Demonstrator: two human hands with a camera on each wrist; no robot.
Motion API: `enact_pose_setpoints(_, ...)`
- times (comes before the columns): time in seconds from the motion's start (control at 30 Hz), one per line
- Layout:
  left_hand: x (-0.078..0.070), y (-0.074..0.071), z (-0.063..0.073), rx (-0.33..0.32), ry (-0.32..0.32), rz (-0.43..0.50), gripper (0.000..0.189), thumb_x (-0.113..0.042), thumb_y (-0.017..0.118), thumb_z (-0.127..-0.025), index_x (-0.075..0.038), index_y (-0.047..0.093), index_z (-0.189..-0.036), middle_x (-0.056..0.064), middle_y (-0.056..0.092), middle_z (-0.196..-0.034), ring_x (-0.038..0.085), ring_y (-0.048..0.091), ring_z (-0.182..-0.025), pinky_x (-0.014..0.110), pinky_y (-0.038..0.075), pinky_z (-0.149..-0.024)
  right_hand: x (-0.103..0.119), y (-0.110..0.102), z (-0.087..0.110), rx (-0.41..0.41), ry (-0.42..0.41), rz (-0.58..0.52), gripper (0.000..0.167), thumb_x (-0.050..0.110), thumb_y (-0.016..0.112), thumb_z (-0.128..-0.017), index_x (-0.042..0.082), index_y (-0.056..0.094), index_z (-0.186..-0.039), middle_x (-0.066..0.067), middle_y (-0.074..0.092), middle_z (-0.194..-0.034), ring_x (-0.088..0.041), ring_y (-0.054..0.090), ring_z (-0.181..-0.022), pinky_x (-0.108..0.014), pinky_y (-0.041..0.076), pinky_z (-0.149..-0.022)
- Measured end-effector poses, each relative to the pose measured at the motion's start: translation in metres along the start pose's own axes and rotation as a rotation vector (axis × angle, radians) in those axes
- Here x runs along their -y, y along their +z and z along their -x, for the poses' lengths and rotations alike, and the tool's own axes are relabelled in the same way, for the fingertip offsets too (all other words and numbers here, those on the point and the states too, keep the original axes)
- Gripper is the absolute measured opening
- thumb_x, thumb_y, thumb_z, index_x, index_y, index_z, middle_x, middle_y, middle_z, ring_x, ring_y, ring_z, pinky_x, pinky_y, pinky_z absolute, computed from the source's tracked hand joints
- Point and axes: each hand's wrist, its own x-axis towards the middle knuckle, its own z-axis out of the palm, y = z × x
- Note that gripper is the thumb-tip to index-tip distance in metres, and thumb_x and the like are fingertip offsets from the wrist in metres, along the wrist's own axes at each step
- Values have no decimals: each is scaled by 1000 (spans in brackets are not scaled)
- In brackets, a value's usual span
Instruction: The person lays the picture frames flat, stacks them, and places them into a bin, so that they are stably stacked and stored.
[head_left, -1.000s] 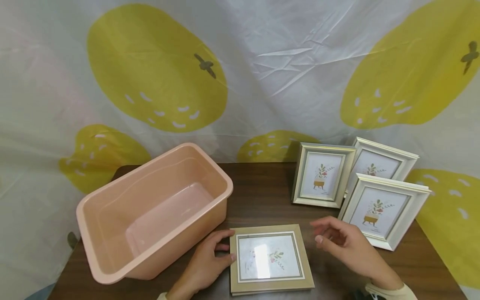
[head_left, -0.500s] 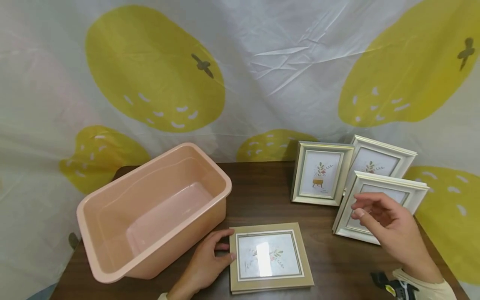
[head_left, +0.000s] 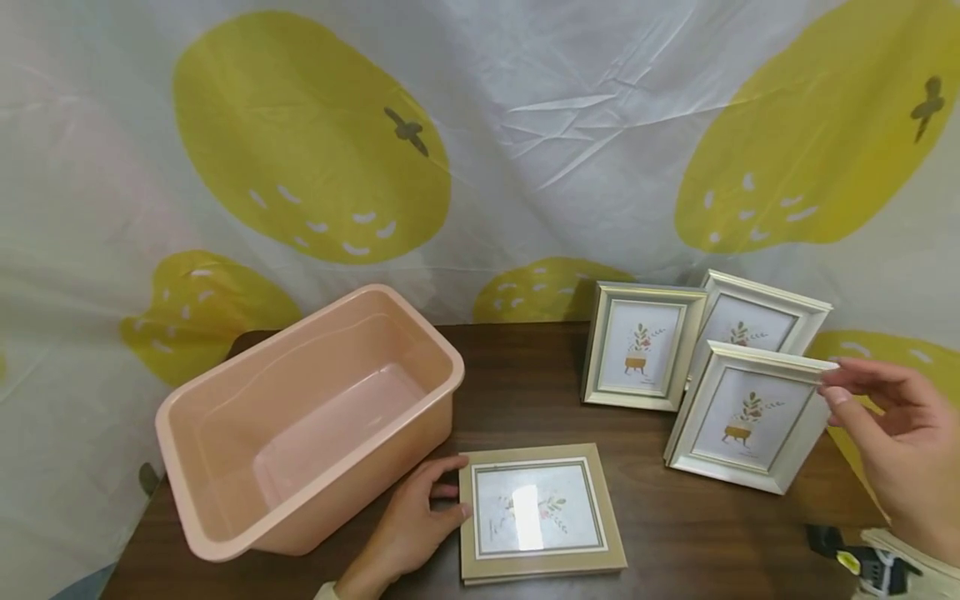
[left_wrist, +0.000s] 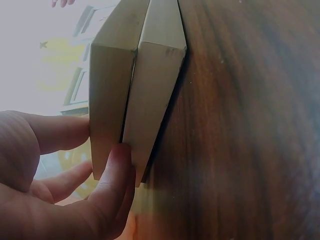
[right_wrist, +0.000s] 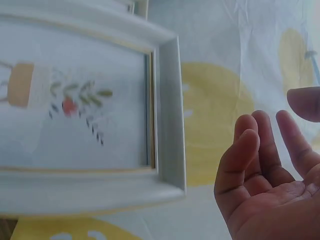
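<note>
My left hand (head_left: 420, 515) rests with thumb and fingers at the left edge of a beige picture frame (head_left: 617, 546) lying flat. In the left wrist view, two beige frames (left_wrist: 112, 75) lie one on the other, and a fingertip (left_wrist: 119, 154) touches their side near the seam. My right hand (head_left: 900, 442) is raised beside the upper right corner of a white picture frame (head_left: 693, 450) standing tilted, its fingers loosely bent. In the right wrist view, a gap shows between this hand (right_wrist: 270, 185) and the white frame (right_wrist: 170, 115), with nothing in its fingers.
A pink plastic bin (head_left: 442, 417) stands at the left of the dark wooden table (head_left: 517, 375). Behind the front white frame stand a champagne-coloured frame (head_left: 591, 350) and another white frame (head_left: 810, 308). A curtain printed with yellow fruit (head_left: 315, 142) hangs at the back.
My right hand has moved right, from beside the flat frame, across the front white frame to its right corner. That white frame has shifted slightly back and left. My left hand has stayed put.
</note>
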Motion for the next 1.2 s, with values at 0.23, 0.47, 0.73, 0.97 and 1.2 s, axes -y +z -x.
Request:
enact_pose_setpoints(0.23,1,-1,0,12,0,31,55,-17,80,-93,-19,62,-144,10,58,-149,31,67,-120,25,58,-84,-21,-28,-11,-93,-84,33,35,-28,53,-89,-20,64,-121,-4,76,-103,-10,65,-92,-10,52,-63)
enact_pose_setpoints(0.47,0,-1,-1,8,3,24,55,-17,80,-92,-19,63,-144,9,59,-148,30,68,-120,25,58,-84,-29,-38,-12,-246,58,523,46,-17,63,-91,1,70,-132,17,66,-115,-2,56,-104,-5,42,-66)
enact_pose_setpoints(0.73,0,-1,1,5,-20,16,55,-18,81,-92,-22,63,-144,8,59,-147,28,68,-119,29,58,-86,-46,-43,-15,-133,142,470,55,-25,64,-87,-5,64,-139,12,68,-126,-2,60,-109,-3,49,-73)
enact_pose_setpoints(0.97,1,-1,1,6,-24,32,55,-18,81,-92,-21,63,-143,9,59,-147,28,68,-119,28,58,-85,-55,-53,-10,79,123,485,59,-21,64,-91,4,63,-144,22,66,-124,8,64,-104,-2,51,-78)
enact_pose_setpoints(1.2,2,-2,-1,24,-20,47,54,-19,80,-93,-21,62,-144,9,58,-149,30,67,-120,26,59,-83,-58,-58,-11,136,83,508,55,-25,59,-91,-6,60,-143,21,68,-126,8,66,-102,-3,51,-79)
